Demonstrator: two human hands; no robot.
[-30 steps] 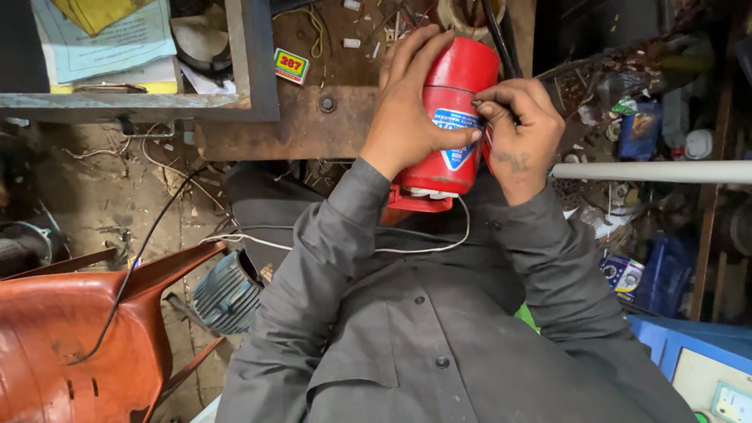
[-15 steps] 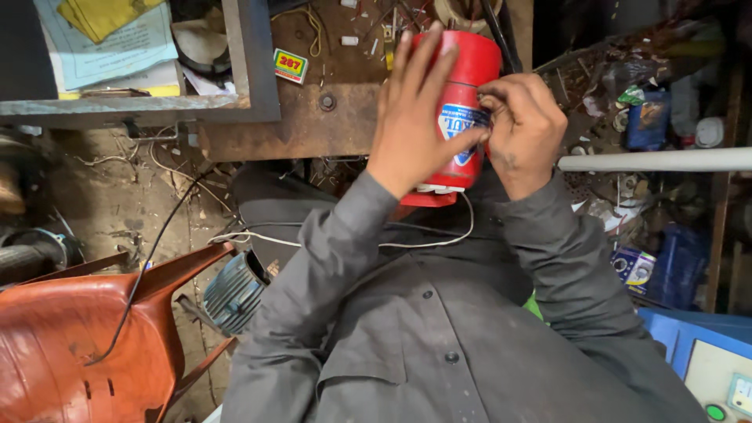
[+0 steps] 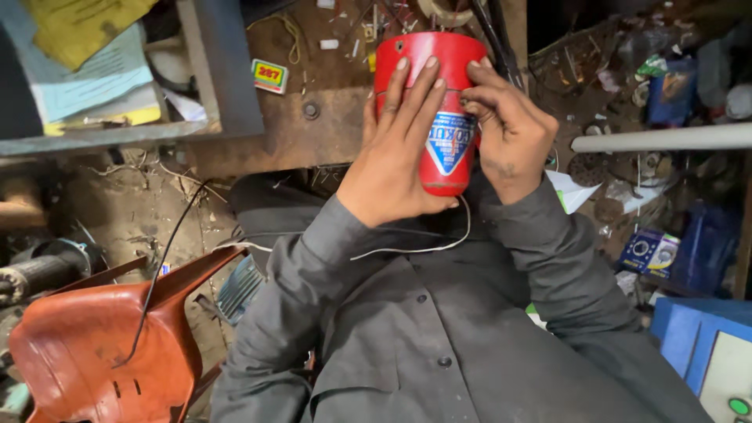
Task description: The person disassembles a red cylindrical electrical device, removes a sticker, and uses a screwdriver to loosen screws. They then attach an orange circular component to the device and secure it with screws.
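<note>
A red cylindrical can [image 3: 441, 117] with a blue and white label is held up in front of my chest. My left hand [image 3: 395, 153] lies flat along its left side, fingers stretched upward over the can. My right hand [image 3: 505, 129] grips the can's right side, with the fingertips pinched at the label's upper edge. A thin white wire [image 3: 407, 249] runs across my grey shirt just below the can.
A brown workbench [image 3: 313, 117] strewn with small parts lies ahead, a grey shelf [image 3: 117, 94] with papers to the left. An orange plastic chair [image 3: 102, 345] stands at lower left. A white pipe [image 3: 666, 137] and a blue machine [image 3: 705, 352] are at right, with clutter on the floor.
The can has turned more upright and shifted slightly left in view. My left hand slid flatter along its side, and my right hand's fingers moved up to the label's edge.
</note>
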